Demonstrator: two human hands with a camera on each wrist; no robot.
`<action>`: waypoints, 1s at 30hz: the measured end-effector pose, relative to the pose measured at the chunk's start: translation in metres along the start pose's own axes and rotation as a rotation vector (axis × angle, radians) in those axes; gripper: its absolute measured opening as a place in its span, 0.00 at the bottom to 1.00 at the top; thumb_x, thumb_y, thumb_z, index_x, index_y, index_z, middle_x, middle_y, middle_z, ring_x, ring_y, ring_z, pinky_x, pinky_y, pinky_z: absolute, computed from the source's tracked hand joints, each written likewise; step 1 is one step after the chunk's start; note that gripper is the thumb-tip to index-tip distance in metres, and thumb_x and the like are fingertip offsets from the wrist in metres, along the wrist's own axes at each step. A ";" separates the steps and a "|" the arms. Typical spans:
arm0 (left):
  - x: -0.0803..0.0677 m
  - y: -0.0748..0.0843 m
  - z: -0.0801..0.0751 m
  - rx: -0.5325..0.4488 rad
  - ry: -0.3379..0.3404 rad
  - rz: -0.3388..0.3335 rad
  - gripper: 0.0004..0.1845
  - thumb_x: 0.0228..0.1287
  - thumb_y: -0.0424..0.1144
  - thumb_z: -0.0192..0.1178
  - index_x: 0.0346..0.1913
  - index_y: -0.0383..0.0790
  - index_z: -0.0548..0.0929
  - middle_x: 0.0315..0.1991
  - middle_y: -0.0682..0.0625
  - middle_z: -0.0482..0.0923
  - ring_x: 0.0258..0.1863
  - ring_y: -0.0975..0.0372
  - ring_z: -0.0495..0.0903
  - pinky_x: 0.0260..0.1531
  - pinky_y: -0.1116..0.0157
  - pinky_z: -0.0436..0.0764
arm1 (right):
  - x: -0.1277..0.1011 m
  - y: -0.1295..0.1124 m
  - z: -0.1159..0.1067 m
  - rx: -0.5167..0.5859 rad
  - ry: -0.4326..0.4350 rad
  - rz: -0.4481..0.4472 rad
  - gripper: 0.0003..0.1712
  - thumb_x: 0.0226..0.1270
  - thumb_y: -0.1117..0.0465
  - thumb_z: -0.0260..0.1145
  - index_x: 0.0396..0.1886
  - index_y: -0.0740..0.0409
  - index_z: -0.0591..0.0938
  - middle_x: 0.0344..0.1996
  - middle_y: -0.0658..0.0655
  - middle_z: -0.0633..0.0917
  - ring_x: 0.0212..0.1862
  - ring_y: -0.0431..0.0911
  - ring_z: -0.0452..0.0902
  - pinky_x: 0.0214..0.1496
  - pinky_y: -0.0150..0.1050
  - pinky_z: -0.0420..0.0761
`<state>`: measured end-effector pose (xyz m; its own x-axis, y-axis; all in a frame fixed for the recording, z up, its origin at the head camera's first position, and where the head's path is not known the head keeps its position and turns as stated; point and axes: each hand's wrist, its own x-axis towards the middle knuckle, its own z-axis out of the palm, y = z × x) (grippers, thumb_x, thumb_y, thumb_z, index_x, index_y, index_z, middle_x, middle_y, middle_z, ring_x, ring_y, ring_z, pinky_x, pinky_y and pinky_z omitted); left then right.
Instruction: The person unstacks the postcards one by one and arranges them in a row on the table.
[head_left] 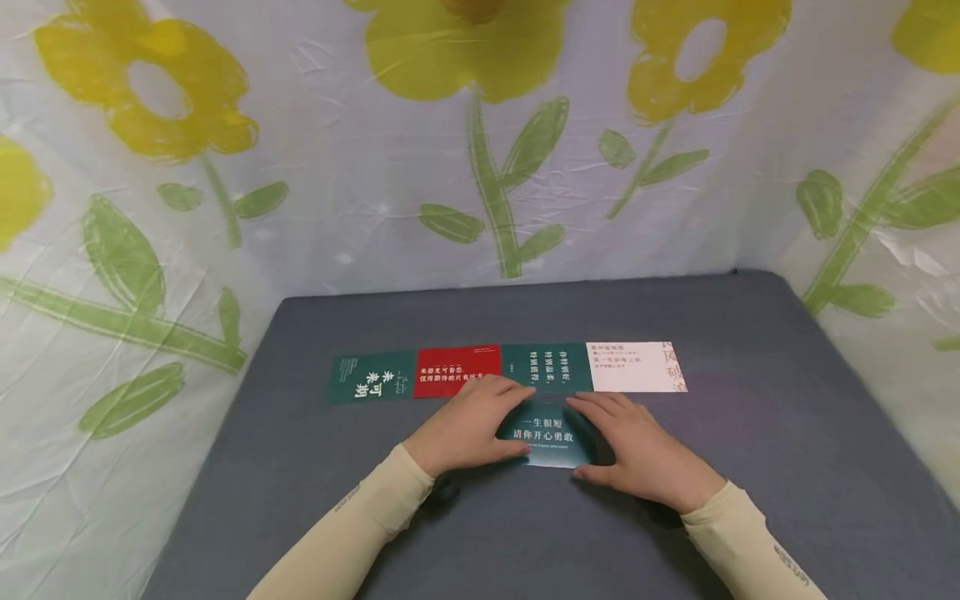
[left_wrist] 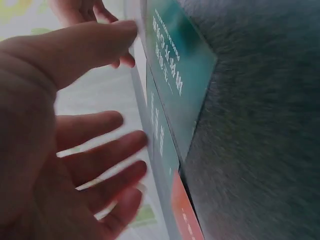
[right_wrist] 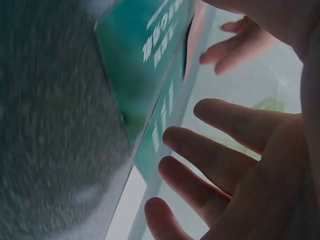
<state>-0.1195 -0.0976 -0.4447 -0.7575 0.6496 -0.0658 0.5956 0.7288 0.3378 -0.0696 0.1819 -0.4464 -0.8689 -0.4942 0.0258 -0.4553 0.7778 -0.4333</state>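
Lying at lower centre of the frame, the teal card (head_left: 551, 437) rests flat on the grey tabletop (head_left: 787, 467), just below a row of four cards (head_left: 506, 371). The left hand (head_left: 468, 429) and right hand (head_left: 641, 450) press its side edges with straight, relaxed fingers. Bare tabletop flanks both sides; a floral curtain (head_left: 300, 167) encloses the rear.

Looks like a makeshift home recording corner. Grey felt-covered table (head_left: 787, 433) under the fingers, a flower-printed plastic sheet (head_left: 315, 192) draped as backdrop just beyond them and round both sides.
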 end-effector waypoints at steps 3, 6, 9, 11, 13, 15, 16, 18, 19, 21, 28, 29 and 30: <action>-0.012 -0.003 0.003 0.006 -0.009 -0.005 0.47 0.60 0.60 0.78 0.80 0.50 0.74 0.73 0.52 0.77 0.72 0.58 0.73 0.77 0.49 0.72 | -0.002 -0.003 0.003 0.012 0.001 0.010 0.53 0.57 0.46 0.86 0.79 0.56 0.74 0.75 0.57 0.78 0.76 0.58 0.72 0.72 0.72 0.73; -0.018 -0.004 0.006 0.004 -0.015 0.002 0.47 0.60 0.60 0.78 0.80 0.49 0.73 0.74 0.52 0.76 0.74 0.58 0.71 0.77 0.49 0.71 | -0.004 -0.003 0.007 0.014 0.008 0.014 0.52 0.56 0.46 0.86 0.78 0.57 0.75 0.75 0.59 0.78 0.76 0.59 0.72 0.71 0.74 0.73; -0.020 -0.004 0.007 -0.009 -0.020 0.008 0.48 0.60 0.59 0.78 0.81 0.48 0.73 0.75 0.51 0.75 0.75 0.57 0.70 0.78 0.48 0.69 | -0.004 -0.001 0.011 0.026 0.013 0.022 0.52 0.55 0.47 0.87 0.78 0.57 0.76 0.75 0.59 0.78 0.76 0.58 0.72 0.73 0.71 0.73; -0.020 -0.004 0.007 -0.023 -0.024 0.009 0.48 0.60 0.58 0.79 0.81 0.48 0.72 0.75 0.51 0.74 0.76 0.57 0.70 0.79 0.48 0.69 | -0.003 0.001 0.013 0.036 0.017 0.022 0.52 0.55 0.47 0.87 0.77 0.57 0.76 0.75 0.58 0.78 0.75 0.58 0.73 0.73 0.69 0.73; -0.020 -0.004 0.007 -0.034 -0.031 0.004 0.48 0.60 0.58 0.79 0.81 0.48 0.73 0.75 0.51 0.74 0.76 0.57 0.70 0.79 0.48 0.69 | -0.002 0.003 0.013 0.043 0.019 0.024 0.52 0.56 0.48 0.87 0.77 0.57 0.76 0.75 0.58 0.78 0.75 0.58 0.73 0.74 0.67 0.74; -0.021 -0.004 0.007 -0.037 -0.043 -0.004 0.48 0.60 0.57 0.80 0.81 0.48 0.73 0.75 0.51 0.74 0.76 0.57 0.70 0.79 0.49 0.68 | -0.001 0.004 0.013 0.042 0.018 0.027 0.51 0.56 0.48 0.86 0.78 0.57 0.76 0.75 0.58 0.78 0.75 0.58 0.73 0.74 0.66 0.74; -0.021 -0.004 0.007 -0.035 -0.052 -0.008 0.48 0.60 0.57 0.80 0.81 0.48 0.73 0.76 0.51 0.74 0.76 0.57 0.70 0.79 0.49 0.68 | -0.002 0.006 0.013 0.042 0.016 0.030 0.51 0.56 0.48 0.86 0.78 0.57 0.76 0.75 0.58 0.78 0.75 0.58 0.73 0.74 0.66 0.75; -0.020 -0.004 0.008 -0.030 -0.070 -0.016 0.48 0.59 0.56 0.80 0.80 0.48 0.73 0.76 0.51 0.74 0.76 0.57 0.69 0.80 0.50 0.68 | -0.002 0.007 0.013 0.044 0.010 0.039 0.50 0.57 0.48 0.86 0.78 0.56 0.76 0.75 0.58 0.78 0.75 0.58 0.73 0.74 0.66 0.75; -0.020 -0.004 0.009 -0.029 -0.078 -0.017 0.48 0.59 0.56 0.80 0.80 0.48 0.73 0.76 0.50 0.74 0.76 0.57 0.69 0.80 0.51 0.68 | -0.002 0.008 0.014 0.044 0.008 0.043 0.50 0.57 0.48 0.86 0.77 0.56 0.76 0.75 0.58 0.78 0.75 0.59 0.73 0.74 0.65 0.75; -0.020 -0.005 0.009 -0.028 -0.089 -0.018 0.47 0.60 0.56 0.79 0.80 0.48 0.73 0.76 0.51 0.73 0.76 0.57 0.69 0.81 0.52 0.68 | -0.002 0.009 0.014 0.044 0.006 0.048 0.49 0.57 0.49 0.86 0.77 0.56 0.77 0.74 0.58 0.79 0.75 0.59 0.73 0.73 0.65 0.76; -0.020 -0.008 0.009 -0.088 -0.090 -0.041 0.48 0.59 0.54 0.80 0.81 0.49 0.72 0.78 0.50 0.70 0.76 0.57 0.69 0.78 0.54 0.73 | -0.001 0.012 0.015 0.053 0.001 0.047 0.49 0.56 0.51 0.87 0.76 0.57 0.77 0.74 0.59 0.79 0.75 0.59 0.74 0.74 0.62 0.77; -0.019 -0.009 0.009 -0.099 -0.092 -0.047 0.49 0.59 0.54 0.80 0.82 0.49 0.72 0.79 0.51 0.69 0.76 0.57 0.69 0.77 0.55 0.74 | 0.000 0.013 0.015 0.057 -0.001 0.048 0.49 0.56 0.51 0.87 0.76 0.57 0.77 0.75 0.59 0.78 0.75 0.59 0.73 0.74 0.63 0.77; -0.019 -0.009 0.008 -0.108 -0.093 -0.052 0.49 0.59 0.54 0.81 0.82 0.49 0.71 0.79 0.51 0.69 0.76 0.57 0.69 0.77 0.55 0.75 | 0.000 0.013 0.015 0.062 -0.002 0.049 0.49 0.56 0.51 0.87 0.77 0.57 0.77 0.75 0.59 0.78 0.76 0.59 0.73 0.73 0.63 0.77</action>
<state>-0.1083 -0.1151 -0.4544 -0.7554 0.6326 -0.1707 0.5205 0.7376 0.4300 -0.0725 0.1862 -0.4655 -0.8895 -0.4568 0.0011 -0.3989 0.7756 -0.4892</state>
